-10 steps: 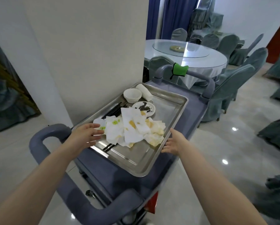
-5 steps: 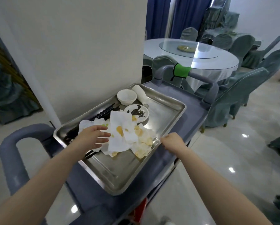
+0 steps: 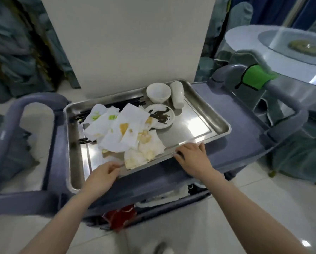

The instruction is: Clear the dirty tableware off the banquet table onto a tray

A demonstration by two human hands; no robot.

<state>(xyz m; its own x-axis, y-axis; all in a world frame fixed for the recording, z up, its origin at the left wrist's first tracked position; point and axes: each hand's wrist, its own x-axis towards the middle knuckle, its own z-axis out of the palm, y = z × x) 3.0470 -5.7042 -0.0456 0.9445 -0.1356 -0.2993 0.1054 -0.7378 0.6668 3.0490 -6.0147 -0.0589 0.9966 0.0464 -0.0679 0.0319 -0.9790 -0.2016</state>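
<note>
both arms reach forward, left hand (image 3: pixel 103 174) at seven o'clock and right hand (image 3: pixel 192 156) at five, fingers curled gripping the near rim of the tray (image 3: pixel 217 123) on the cart (image 3: pixel 245 143).

Both forearms are bare to the frame's edge, with no sleeves, gloves, watch or rings.

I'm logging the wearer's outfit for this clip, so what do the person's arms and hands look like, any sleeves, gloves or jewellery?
Both forearms are bare with no sleeves in view. The left hand and right hand wear no gloves, and no rings, watch or bracelet show.
</note>
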